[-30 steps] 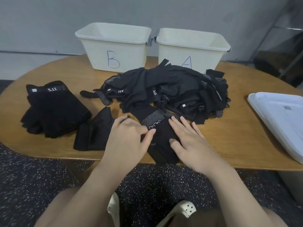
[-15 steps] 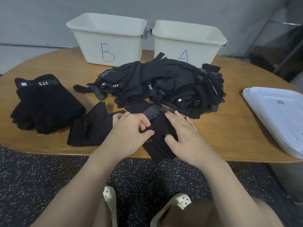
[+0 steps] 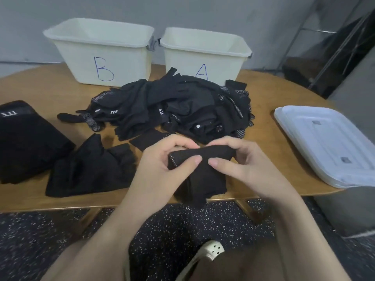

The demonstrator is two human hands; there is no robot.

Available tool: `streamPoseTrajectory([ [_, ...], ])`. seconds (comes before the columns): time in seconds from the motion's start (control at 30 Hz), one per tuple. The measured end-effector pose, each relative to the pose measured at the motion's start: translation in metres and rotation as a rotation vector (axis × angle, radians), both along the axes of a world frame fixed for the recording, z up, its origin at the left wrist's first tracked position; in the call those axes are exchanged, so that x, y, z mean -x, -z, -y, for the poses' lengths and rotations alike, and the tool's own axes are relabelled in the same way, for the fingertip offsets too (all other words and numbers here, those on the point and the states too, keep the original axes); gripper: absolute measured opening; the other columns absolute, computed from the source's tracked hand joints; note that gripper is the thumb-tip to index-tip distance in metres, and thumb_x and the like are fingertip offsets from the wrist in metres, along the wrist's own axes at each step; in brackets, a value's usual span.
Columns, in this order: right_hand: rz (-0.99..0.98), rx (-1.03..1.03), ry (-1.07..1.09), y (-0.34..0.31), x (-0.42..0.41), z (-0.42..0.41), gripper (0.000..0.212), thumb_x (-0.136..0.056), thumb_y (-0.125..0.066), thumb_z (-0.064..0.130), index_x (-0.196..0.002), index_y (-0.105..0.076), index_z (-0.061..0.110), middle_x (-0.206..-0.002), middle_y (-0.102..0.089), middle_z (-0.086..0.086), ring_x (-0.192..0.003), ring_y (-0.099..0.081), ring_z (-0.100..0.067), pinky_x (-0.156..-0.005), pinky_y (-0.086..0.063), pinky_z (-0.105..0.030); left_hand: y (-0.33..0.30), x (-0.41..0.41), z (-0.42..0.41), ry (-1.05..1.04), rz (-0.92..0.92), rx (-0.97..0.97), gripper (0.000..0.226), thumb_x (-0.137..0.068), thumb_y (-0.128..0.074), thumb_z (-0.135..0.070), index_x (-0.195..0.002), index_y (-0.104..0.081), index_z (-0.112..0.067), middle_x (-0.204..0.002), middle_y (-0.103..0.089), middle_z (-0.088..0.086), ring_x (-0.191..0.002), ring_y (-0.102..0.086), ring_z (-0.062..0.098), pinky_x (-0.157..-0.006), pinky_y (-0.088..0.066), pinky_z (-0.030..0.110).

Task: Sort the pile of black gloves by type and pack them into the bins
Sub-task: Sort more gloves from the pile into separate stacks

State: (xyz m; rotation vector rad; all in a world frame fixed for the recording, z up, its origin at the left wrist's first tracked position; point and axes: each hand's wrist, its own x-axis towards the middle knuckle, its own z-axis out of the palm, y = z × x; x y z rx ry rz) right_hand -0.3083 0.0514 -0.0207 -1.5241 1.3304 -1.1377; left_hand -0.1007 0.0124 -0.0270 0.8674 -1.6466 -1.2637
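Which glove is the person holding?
Start at bin A and come across the big pile to the table's near edge. The glove there is pinched by the left hand and right hand, lifted and folded, unlike the others.

Left hand [image 3: 162, 165]: enters from 7 o'clock, forearm bare, fingers curled, thumb pressed against the folded glove [image 3: 199, 171] it pinches. Right hand [image 3: 241, 165]: enters from 5 o'clock, forearm bare, fingers arched over the same glove's top edge, thumb tip nearly meeting the left thumb
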Motion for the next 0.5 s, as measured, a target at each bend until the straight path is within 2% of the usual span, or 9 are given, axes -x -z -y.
streamPoseTrajectory([
  [0.07,0.106,-0.036,0.007,0.001,0.013,-0.008,0.018,-0.082,-0.077,0.016,-0.097,-0.074,0.006,-0.100,-0.070,-0.011,-0.092,-0.065,-0.017,-0.083,-0.052,-0.029,0.000,0.014,-0.002,0.004,-0.052,-0.031,0.018,-0.089,-0.076,-0.005,-0.096,-0.074,-0.021,-0.093,-0.077,-0.004,-0.092,-0.073,0.014,-0.079,-0.060,0.033],
  [0.17,0.342,-0.092,0.070,0.000,0.028,-0.020,0.009,-0.079,-0.076,0.013,-0.088,-0.076,0.013,-0.090,-0.072,-0.011,-0.083,-0.067,-0.020,-0.073,-0.055,-0.029,-0.002,0.037,-0.006,0.016,-0.075,-0.087,0.020,-0.089,-0.075,-0.006,-0.103,-0.072,-0.021,-0.083,-0.076,-0.012,-0.081,-0.073,0.005,-0.068,-0.056,0.019],
  [0.2,0.378,-0.098,0.121,0.001,0.034,-0.023,0.009,-0.079,-0.077,0.012,-0.087,-0.075,0.013,-0.086,-0.071,-0.010,-0.080,-0.066,-0.020,-0.069,-0.055,-0.027,-0.002,0.047,-0.007,0.018,-0.071,-0.123,0.021,-0.090,-0.075,-0.008,-0.106,-0.071,-0.021,-0.079,-0.076,-0.011,-0.077,-0.073,0.005,-0.065,-0.056,0.020],
  [0.3,0.264,-0.084,0.362,0.007,0.051,-0.031,0.017,-0.083,-0.082,0.010,-0.091,-0.069,0.003,-0.081,-0.070,-0.008,-0.074,-0.065,-0.018,-0.062,-0.053,-0.025,0.008,0.076,-0.006,0.017,-0.019,-0.227,0.027,-0.089,-0.077,-0.011,-0.111,-0.067,-0.023,-0.085,-0.079,0.001,-0.081,-0.077,0.017,-0.076,-0.064,0.044],
  [0.33,0.225,-0.084,0.440,0.010,0.055,-0.033,0.016,-0.085,-0.080,0.009,-0.092,-0.068,0.002,-0.081,-0.072,-0.008,-0.073,-0.067,-0.018,-0.061,-0.054,-0.026,0.013,0.085,-0.005,0.011,0.010,-0.237,0.027,-0.088,-0.078,-0.011,-0.110,-0.067,-0.024,-0.087,-0.080,0.000,-0.083,-0.078,0.019,-0.080,-0.063,0.048],
  [0.43,0.180,-0.093,0.613,0.017,0.062,-0.036,0.009,-0.089,-0.076,0.008,-0.096,-0.070,0.007,-0.087,-0.076,-0.008,-0.078,-0.073,-0.018,-0.064,-0.062,-0.031,0.026,0.111,-0.002,-0.016,0.098,-0.209,0.028,-0.087,-0.080,-0.014,-0.107,-0.065,-0.028,-0.086,-0.079,-0.005,-0.081,-0.077,0.018,-0.076,-0.064,0.048],
  [0.5,0.103,-0.060,0.690,0.022,0.068,-0.034,0.011,-0.090,-0.077,0.011,-0.096,-0.070,0.016,-0.088,-0.077,0.001,-0.082,-0.073,-0.012,-0.070,-0.062,-0.027,0.031,0.124,0.000,-0.047,0.146,-0.162,0.029,-0.087,-0.080,-0.016,-0.109,-0.065,-0.026,-0.084,-0.078,-0.007,-0.076,-0.076,0.011,-0.070,-0.065,0.043],
])
